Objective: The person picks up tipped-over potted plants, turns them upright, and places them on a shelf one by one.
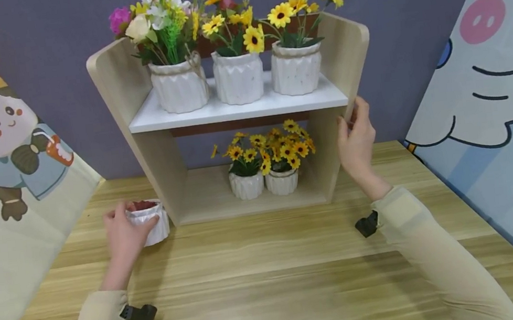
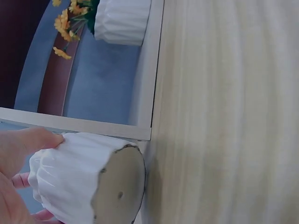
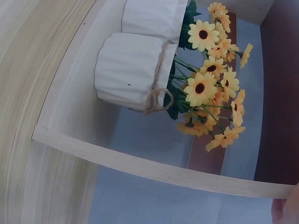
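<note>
My left hand [image 1: 124, 232] grips a white ribbed flowerpot [image 1: 161, 224] by its rim, beside the left end of a wooden shelf unit [image 1: 253, 212]. Reddish-brown filling shows in its mouth, with no flowers in it. In the left wrist view the tilted pot [image 2: 74, 172] shows its flat underside. At the shelf's right side, my right hand [image 1: 358, 143] holds the edge of the side panel [image 3: 154, 169], thumb on the inner face and fingers outside. Two white pots [image 1: 283, 183] of yellow flowers stand on the lower level.
On the white upper shelf [image 1: 241, 112] stand three white pots [image 1: 238, 77] of artificial flowers, the left one mixed, with a twine bow. A wood-grain table [image 1: 269, 274] carries the unit. A grey wall [image 1: 58, 87] and cartoon-printed panels [image 1: 508, 78] surround it.
</note>
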`<state>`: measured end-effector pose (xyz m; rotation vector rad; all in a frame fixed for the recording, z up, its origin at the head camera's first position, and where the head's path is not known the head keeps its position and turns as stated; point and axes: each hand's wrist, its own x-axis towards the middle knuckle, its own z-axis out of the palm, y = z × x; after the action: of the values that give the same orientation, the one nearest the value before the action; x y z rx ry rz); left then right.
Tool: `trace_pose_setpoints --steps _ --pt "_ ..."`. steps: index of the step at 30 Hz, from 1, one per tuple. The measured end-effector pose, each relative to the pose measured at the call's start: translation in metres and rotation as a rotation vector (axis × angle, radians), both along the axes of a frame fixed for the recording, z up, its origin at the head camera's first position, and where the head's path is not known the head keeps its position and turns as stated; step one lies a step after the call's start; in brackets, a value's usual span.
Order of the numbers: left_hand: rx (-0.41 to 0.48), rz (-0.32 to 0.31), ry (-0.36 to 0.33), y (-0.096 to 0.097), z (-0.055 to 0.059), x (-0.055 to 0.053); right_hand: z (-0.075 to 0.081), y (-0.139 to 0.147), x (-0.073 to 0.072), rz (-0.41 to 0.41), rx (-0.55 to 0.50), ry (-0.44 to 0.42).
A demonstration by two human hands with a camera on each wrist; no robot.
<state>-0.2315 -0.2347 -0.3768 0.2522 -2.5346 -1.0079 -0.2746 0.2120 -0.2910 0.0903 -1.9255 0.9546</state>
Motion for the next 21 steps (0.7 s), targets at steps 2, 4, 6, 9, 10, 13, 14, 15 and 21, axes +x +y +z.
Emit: trace_pose_setpoints --steps 2,4,6,9,10,13,14,15,21 --pt "-0.013 0.0 0.019 0.0 -0.002 0.005 0.0 0.0 0.0 0.001 0.002 0.001" --pt "-0.028 0.004 0.041 0.001 -0.004 0.009 0.0 0.0 0.0 -0.001 0.005 0.002" --pt "-0.045 0.014 0.062 0.001 -0.006 0.012 0.0 0.0 0.0 -0.004 0.006 0.005" --pt "-0.049 0.034 0.092 0.003 -0.009 0.015 0.0 0.0 0.0 -0.008 0.008 0.009" --pt "-0.04 0.039 0.099 0.003 -0.011 0.017 0.001 0.0 0.0 -0.009 0.008 0.009" --pt "-0.015 0.061 0.102 0.005 -0.013 0.02 0.0 -0.001 0.0 -0.007 0.005 0.009" --pt "-0.007 0.068 0.097 0.006 -0.014 0.021 0.0 -0.001 0.0 -0.007 0.005 0.009" --pt "0.0 0.078 0.089 0.006 -0.015 0.022 0.0 -0.001 0.0 -0.006 0.004 0.01" --pt "0.014 0.095 0.072 0.006 -0.02 0.027 0.0 0.0 0.001 -0.008 0.004 0.013"
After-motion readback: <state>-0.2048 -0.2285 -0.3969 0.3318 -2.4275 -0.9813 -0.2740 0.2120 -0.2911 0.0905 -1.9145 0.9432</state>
